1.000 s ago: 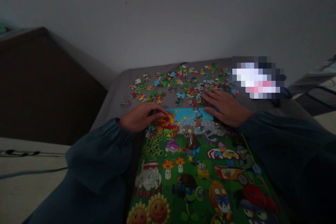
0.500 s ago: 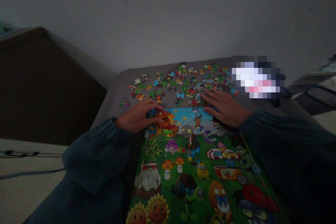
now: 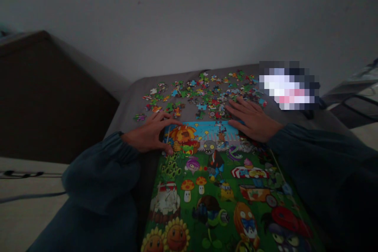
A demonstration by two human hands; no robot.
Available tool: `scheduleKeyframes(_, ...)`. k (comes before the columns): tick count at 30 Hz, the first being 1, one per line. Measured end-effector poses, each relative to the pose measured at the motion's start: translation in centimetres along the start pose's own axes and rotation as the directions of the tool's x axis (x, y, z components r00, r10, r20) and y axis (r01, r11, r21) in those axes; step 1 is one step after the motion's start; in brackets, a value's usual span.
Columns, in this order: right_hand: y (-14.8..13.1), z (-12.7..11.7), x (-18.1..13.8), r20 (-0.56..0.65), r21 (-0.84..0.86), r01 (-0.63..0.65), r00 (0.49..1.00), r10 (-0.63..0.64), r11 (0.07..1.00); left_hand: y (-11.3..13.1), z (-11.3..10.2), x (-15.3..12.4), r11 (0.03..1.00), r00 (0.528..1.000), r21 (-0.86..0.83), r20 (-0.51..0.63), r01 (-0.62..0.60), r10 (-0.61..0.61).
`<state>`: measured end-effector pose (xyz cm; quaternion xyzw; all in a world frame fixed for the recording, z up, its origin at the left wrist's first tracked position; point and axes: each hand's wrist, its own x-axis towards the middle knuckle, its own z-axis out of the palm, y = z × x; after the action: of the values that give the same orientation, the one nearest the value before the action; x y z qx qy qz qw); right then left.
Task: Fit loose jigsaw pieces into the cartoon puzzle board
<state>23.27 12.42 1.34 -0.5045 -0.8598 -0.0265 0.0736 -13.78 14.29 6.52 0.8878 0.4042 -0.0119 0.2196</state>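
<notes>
A colourful cartoon jigsaw picture (image 3: 215, 189) with plants, mushrooms and a zombie lies in front of me on a grey surface (image 3: 126, 106). My left hand (image 3: 147, 136) rests at the picture's far left corner, thumb on the left edge and fingers spread along the top edge, nothing in it. Lying flat with fingers stretched out, my right hand (image 3: 251, 120) covers the picture's far right corner and reaches the loose pieces. Several loose jigsaw pieces (image 3: 201, 92) are scattered beyond the picture. Dark blue sleeves cover both arms.
A dark brown piece of furniture (image 3: 50, 94) stands to the left against the pale wall. A blurred-out patch (image 3: 288, 84) sits at the far right of the loose pieces. A dark frame (image 3: 354, 106) shows at the right edge. Cables (image 3: 26, 195) cross the pale floor on the left.
My left hand has slid left off the orange pumpkin part of the picture to the corner, its fingers spreading. My right hand has stayed in place.
</notes>
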Motion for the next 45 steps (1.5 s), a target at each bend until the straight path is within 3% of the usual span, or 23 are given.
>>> scheduleKeyframes(13,-0.1,-0.3,0.1,0.043,0.014,-0.024,0.999,0.024,1.0,-0.6,-0.3,0.1,0.999,0.999,-0.004,-0.016,-0.05,0.05)
scheduleKeyframes(19,0.0,-0.1,0.1,0.034,0.03,-0.028,0.999,0.027,0.999,0.3,1.3,1.3,0.999,0.972,0.05,-0.236,0.014,-0.002)
scheduleKeyframes(25,0.0,-0.1,0.0,0.033,0.033,-0.04,0.999,0.039,0.999,1.0,2.5,1.8,0.997,0.97,0.069,-0.243,0.041,-0.023)
scheduleKeyframes(37,0.0,-0.1,0.0,0.029,0.033,-0.022,0.999,0.021,0.999,1.2,2.4,2.0,0.993,0.952,0.086,-0.303,0.078,-0.048)
scheduleKeyframes(45,-0.2,-0.3,0.0,0.042,0.016,-0.042,0.998,0.041,0.999,1.2,2.1,1.7,0.992,0.958,0.108,-0.284,0.064,-0.031)
